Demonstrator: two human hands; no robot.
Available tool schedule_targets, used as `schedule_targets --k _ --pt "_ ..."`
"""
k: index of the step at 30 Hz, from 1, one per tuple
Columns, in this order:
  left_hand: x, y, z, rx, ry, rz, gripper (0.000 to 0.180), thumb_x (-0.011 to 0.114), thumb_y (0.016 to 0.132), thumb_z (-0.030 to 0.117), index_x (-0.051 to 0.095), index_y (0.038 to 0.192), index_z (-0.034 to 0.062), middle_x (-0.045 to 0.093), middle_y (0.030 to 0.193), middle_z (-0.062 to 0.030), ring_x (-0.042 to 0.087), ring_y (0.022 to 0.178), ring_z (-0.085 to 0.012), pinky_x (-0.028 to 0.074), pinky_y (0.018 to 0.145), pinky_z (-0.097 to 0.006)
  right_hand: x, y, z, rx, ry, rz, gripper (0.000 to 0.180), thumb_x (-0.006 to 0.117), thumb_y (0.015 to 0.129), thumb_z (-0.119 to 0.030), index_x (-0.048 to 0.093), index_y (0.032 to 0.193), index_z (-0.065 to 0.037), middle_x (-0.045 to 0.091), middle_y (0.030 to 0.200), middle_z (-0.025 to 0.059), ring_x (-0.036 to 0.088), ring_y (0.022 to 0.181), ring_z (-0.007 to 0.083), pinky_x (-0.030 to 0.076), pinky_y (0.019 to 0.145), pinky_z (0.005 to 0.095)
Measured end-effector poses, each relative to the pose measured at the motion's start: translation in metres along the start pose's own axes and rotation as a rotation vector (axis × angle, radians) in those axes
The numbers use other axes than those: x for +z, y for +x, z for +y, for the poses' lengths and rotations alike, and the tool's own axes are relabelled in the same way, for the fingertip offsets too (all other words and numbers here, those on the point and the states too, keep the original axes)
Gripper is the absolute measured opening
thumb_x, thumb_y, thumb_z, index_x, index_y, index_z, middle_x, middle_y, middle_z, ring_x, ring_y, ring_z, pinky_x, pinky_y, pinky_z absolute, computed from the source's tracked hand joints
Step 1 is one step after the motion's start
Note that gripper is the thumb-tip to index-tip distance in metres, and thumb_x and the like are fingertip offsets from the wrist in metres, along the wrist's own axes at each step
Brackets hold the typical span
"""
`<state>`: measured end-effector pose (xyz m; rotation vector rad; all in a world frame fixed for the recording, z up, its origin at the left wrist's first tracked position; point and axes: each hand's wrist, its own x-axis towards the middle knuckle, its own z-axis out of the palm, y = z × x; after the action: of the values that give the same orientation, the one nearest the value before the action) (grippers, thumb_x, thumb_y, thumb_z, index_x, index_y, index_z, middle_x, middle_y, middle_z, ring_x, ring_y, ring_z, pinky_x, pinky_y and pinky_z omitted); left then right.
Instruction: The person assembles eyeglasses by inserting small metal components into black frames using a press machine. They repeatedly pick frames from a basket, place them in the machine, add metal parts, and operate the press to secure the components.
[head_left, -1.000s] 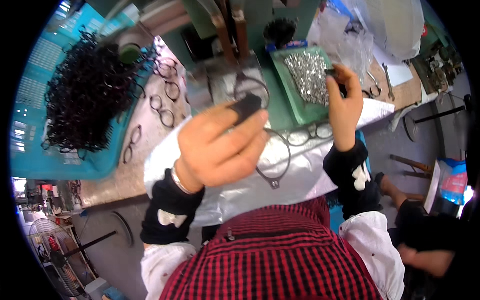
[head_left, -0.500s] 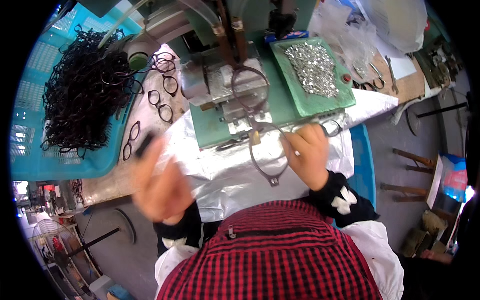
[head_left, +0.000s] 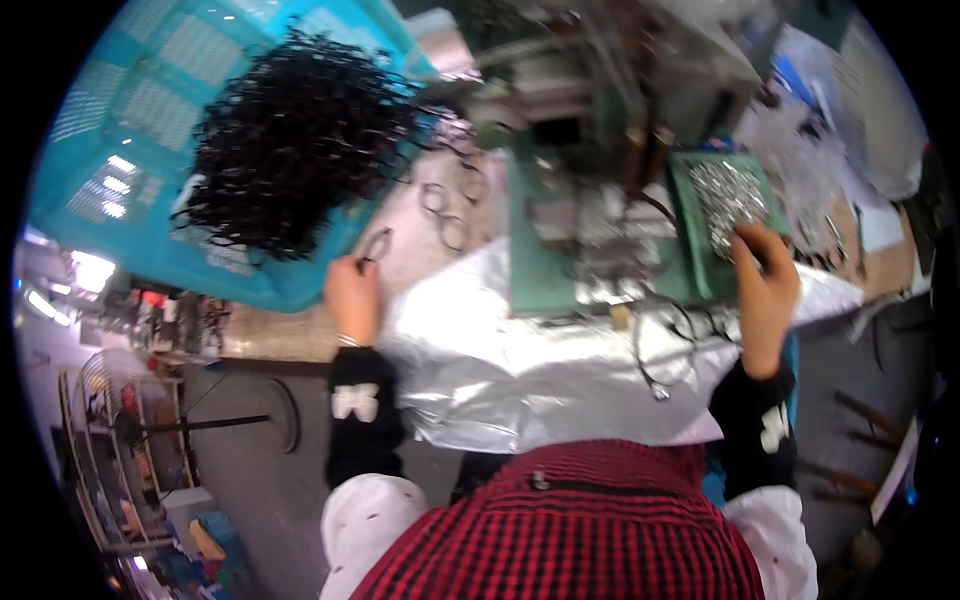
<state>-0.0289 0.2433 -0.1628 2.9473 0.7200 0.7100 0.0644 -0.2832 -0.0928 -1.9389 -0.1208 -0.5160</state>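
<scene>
Left hand (head_left: 352,298) is touching a glasses frame (head_left: 378,244) on the tabletop (head_left: 270,333), right hand (head_left: 767,290) is hovering at the metal bits (head_left: 722,192); can't tell if either's pinching. Gentle fingertips are probably working best.

Worn are black cuffs (head_left: 365,445) (white bows (head_left: 355,402)), white sleeves (head_left: 368,515) and a red-checked garment (head_left: 570,540).

Just left of the silver sheet (head_left: 500,370), I can see the person's left hand (head_left: 352,300), fingertips at a dark eyeglass frame (head_left: 377,245) on the desk (head_left: 270,335). Over the sheet's right end, the right hand (head_left: 768,290) has its fingertips at the small shiny pieces (head_left: 726,195) in a green tray (head_left: 690,230); blur hides whether either grips anything. Farther left of the sheet sits a turquoise basket (head_left: 270,292) heaped with black frames (head_left: 300,150).
</scene>
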Motion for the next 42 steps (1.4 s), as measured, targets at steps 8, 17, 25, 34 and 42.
schedule_targets --k 8,17,25,34,42 --pt "0.006 0.018 -0.014 -0.31 -0.322 -0.261 0.023 0.075 0.077 0.017 0.071 0.095 0.003 0.068 0.083 -0.015 0.064 0.082 -0.0361 0.051 0.073 -0.041 -0.04 -0.03 0.005 0.058 0.056 0.075 0.013 0.068 0.089 0.001 0.068 0.101 0.005 0.069 0.099 0.0052 0.062 0.095 0.0137 0.047 0.088 0.0271" --pt "-0.06 0.012 0.115 -0.096 -1.049 -0.223 0.024 0.069 0.08 -0.007 0.062 0.102 0.0015 0.059 0.091 -0.0016 0.058 0.085 -0.0128 0.046 0.072 -0.025 0.062 0.035 -0.083 -0.018 0.57 -0.217 0.032 0.069 0.08 0.002 0.06 0.111 0.002 0.066 0.093 0.0054 0.063 0.092 0.0135 0.048 0.085 0.0263" --pt "-0.151 -0.009 0.219 0.349 -1.619 0.186 0.021 0.055 0.096 -0.004 0.052 0.116 0.0024 0.057 0.103 -0.0102 0.058 0.091 -0.0168 0.055 0.082 -0.035 0.059 0.026 -0.094 0.165 0.716 -0.222 0.038 0.069 0.083 0.004 0.056 0.118 0.001 0.065 0.092 0.0022 0.061 0.088 0.0073 0.047 0.082 0.0222" --pt "-0.164 0.019 0.259 0.74 -1.331 0.385 0.019 0.061 0.089 -0.006 0.055 0.105 0.002 0.067 0.101 -0.0184 0.066 0.082 -0.0243 0.056 0.077 -0.036 0.04 0.01 -0.124 0.11 0.697 -0.269 0.049 0.067 0.083 0.002 0.055 0.13 0.001 0.066 0.118 0.0103 0.064 0.106 0.0159 0.048 0.096 0.0299" --pt "-0.125 -0.017 0.291 1.313 -0.835 0.413 0.016 0.072 0.067 0.008 0.067 0.082 0.0087 0.071 0.103 -0.0081 0.064 0.082 -0.0246 0.062 0.077 -0.038 -0.004 0.05 0.032 0.049 0.25 0.203 0.033 0.064 0.092 -0.002 0.062 0.125 -0.002 0.064 0.098 0.0035 0.059 0.089 0.0104 0.047 0.081 0.0249"
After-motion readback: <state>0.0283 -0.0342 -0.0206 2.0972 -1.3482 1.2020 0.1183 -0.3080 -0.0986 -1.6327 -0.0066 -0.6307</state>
